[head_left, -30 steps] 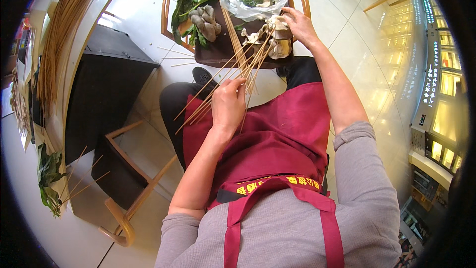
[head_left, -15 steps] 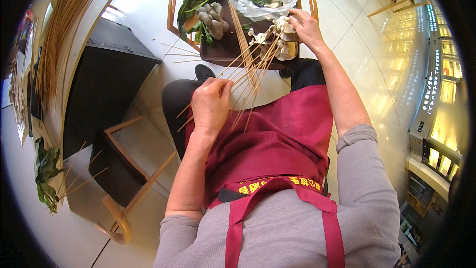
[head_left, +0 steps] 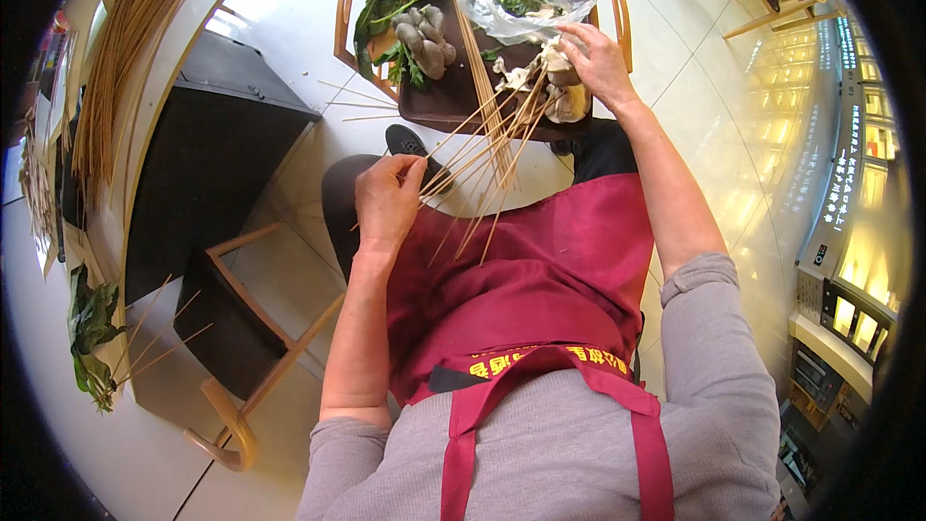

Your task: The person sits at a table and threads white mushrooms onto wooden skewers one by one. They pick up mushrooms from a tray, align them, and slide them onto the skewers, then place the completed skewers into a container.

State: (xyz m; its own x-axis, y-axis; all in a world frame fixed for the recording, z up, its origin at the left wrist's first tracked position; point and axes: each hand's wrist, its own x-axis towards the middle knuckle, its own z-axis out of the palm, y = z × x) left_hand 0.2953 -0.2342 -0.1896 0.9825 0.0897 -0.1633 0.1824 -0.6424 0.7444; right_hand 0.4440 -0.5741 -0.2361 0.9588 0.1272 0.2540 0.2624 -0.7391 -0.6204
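My left hand (head_left: 388,201) is closed in a pinch above my left knee, at the near ends of several thin bamboo skewers (head_left: 470,156); a skewer tip shows behind the hand. The skewers fan from the tray's near edge over my lap, their far ends among pale mushroom pieces (head_left: 521,75). My right hand (head_left: 600,66) is at the tray's right side, fingers bent against the oyster mushrooms (head_left: 567,101). Its fingertips partly hide the piece they grip. A bundle of bare skewers (head_left: 473,39) lies lengthwise on the dark tray (head_left: 453,106).
A clear plastic bag (head_left: 492,14) holding greens and mushroom bits sits at the tray's far right. Grey mushrooms (head_left: 424,41) and leafy greens (head_left: 371,14) lie at its left. More skewers (head_left: 135,58) rest on the left counter. A wooden chair (head_left: 289,347) stands at lower left.
My left hand has moved slightly left, away from the skewer fan. The right hand stays at the mushrooms. The whole view has shifted a little.
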